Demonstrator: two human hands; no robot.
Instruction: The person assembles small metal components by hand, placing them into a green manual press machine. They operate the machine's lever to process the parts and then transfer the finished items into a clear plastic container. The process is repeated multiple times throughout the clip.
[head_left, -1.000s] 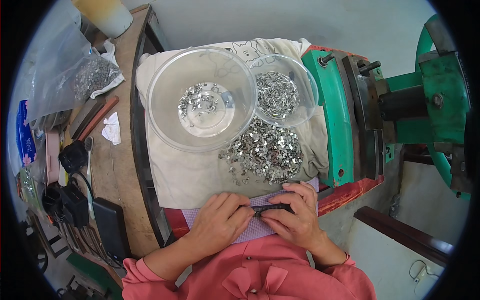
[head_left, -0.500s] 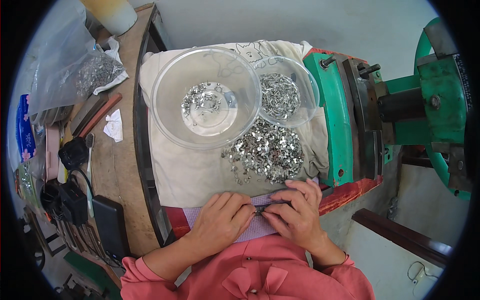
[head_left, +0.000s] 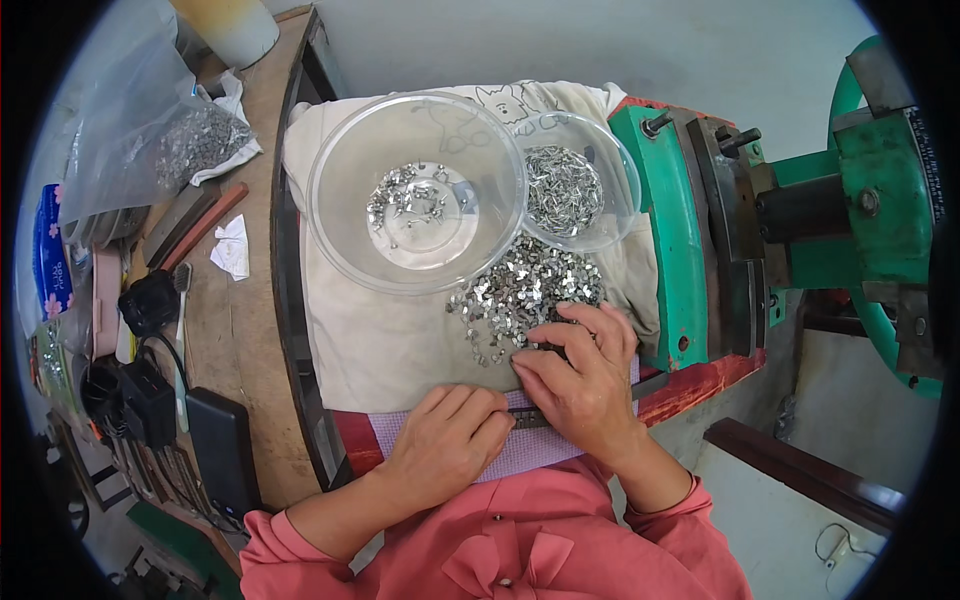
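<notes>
My left hand (head_left: pixel 450 435) is closed, fingers bent, over the left end of a narrow dark notched strip (head_left: pixel 530 418), which looks like metal. The strip lies across purple checked cloth (head_left: pixel 520 455) at my lap. My right hand (head_left: pixel 585 385) hangs over the near right edge of a heap of small shiny metal pieces (head_left: pixel 520 290). Its fingers are curved, with thumb and forefinger tips apart and no piece visible between them. The heap rests on a pale cloth (head_left: pixel 370 350).
Beyond the heap stand a large clear tub (head_left: pixel 318 235) with some small metal parts and a smaller clear bowl (head_left: pixel 628 205) holding thin metal pins. A green machine (head_left: pixel 680 250) borders the right. On the left, a wooden bench (head_left: pixel 245 350) carries a black power bank (head_left: pixel 220 450) and tools.
My right hand has left the strip and moved forward to the edge of the heap. My left hand remains at the strip, now more of which shows.
</notes>
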